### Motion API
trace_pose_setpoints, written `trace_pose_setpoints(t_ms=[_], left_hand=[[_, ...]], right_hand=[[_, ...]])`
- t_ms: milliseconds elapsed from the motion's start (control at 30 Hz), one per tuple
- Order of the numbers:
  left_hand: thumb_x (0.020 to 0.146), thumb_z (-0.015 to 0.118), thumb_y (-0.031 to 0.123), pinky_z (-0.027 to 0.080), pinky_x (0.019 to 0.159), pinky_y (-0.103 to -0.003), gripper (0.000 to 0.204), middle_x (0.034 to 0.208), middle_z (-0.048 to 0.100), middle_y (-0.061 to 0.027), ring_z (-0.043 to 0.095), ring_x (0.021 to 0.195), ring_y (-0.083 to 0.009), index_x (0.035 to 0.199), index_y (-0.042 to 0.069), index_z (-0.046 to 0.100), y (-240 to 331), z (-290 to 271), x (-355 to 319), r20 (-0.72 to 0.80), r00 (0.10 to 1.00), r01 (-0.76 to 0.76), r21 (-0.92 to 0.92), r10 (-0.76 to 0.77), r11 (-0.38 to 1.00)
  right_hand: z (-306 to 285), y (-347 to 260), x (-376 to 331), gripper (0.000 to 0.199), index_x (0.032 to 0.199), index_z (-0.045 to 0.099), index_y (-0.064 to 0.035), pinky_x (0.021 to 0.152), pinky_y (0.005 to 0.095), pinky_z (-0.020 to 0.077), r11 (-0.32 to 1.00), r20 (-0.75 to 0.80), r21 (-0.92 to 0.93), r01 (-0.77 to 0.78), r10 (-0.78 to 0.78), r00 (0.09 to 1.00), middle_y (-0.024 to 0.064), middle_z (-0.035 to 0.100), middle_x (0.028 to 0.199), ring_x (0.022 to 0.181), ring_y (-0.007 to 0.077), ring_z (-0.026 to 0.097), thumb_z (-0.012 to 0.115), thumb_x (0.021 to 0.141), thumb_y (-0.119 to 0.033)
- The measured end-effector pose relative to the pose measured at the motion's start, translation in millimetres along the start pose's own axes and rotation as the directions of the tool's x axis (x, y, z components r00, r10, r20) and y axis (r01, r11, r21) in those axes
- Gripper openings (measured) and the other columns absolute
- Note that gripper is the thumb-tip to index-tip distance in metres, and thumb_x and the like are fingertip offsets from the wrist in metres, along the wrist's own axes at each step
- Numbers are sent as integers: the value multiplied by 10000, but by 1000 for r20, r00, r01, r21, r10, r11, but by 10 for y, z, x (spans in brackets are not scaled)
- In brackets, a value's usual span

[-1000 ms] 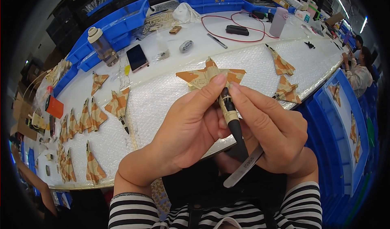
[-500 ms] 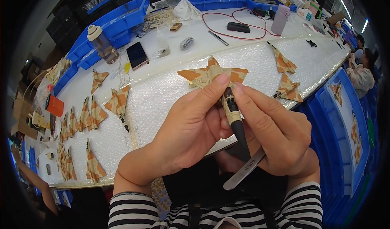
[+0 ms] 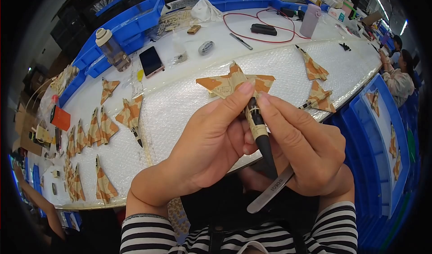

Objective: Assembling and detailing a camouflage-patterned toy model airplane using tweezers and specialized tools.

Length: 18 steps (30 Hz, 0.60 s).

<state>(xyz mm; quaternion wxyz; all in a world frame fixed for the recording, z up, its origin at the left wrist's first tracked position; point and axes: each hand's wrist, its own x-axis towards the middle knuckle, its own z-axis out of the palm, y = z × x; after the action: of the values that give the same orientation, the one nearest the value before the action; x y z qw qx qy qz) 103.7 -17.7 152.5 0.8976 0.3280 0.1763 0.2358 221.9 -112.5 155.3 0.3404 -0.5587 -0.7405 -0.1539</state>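
White bumpy wrap [image 3: 173,119] was spread over the table [image 3: 186,76], and part of the near edge was covered by the left hand [image 3: 211,139] and the right hand [image 3: 308,150]. Bare room could be seen on the wrap to the left of the hands, and a smaller bare patch was seen to the right of them. Past the right edge, a blue tray [image 3: 370,150] was set close beside the table.

One tan and orange toy plane [image 3: 256,119] was held up between the hands, with its black nose pointed down the view and its wings spread over the wrap. It was pinched from one side by the left hand, with the thumb pressed on top and the fingers curled under. From the other side it was pinched near its dark middle by the right hand, with the fingertips close to the left thumb. One flat metal tool [image 3: 270,195] was tucked into the right hand too, and one end was poked out by the nose.

Two planes [image 3: 314,67] were laid on the right and three were seen in the tray. At least eight planes [image 3: 130,114] were counted on the left, but that far pile was too crowded to be sure. One phone [image 3: 151,61] and two bottles [image 3: 112,51] were also seen.
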Motion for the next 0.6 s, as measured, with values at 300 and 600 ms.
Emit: trace_pose_setpoints(t_ms=[300,600], left_hand=[[872,477,275,364,441,-160,262,648,529,-39,445,509,-56,811,22,513,-9,-1,-8,18,999,-27,-5,27,1000],[875,474,267,365,440,-163,252,653,528,-39,445,512,-56,815,24,507,-8,-3,21,35,999,-13,3,13,1000]], right_hand=[[36,15,8,338,1024,564,26,682,279,516,997,-82,81,-14,21,996,198,572,1010,810,256,611,625,708,-81],[32,25,-4,296,1012,567,25,689,277,512,990,-65,135,-46,55,996,181,574,1010,834,260,603,594,728,-54]])
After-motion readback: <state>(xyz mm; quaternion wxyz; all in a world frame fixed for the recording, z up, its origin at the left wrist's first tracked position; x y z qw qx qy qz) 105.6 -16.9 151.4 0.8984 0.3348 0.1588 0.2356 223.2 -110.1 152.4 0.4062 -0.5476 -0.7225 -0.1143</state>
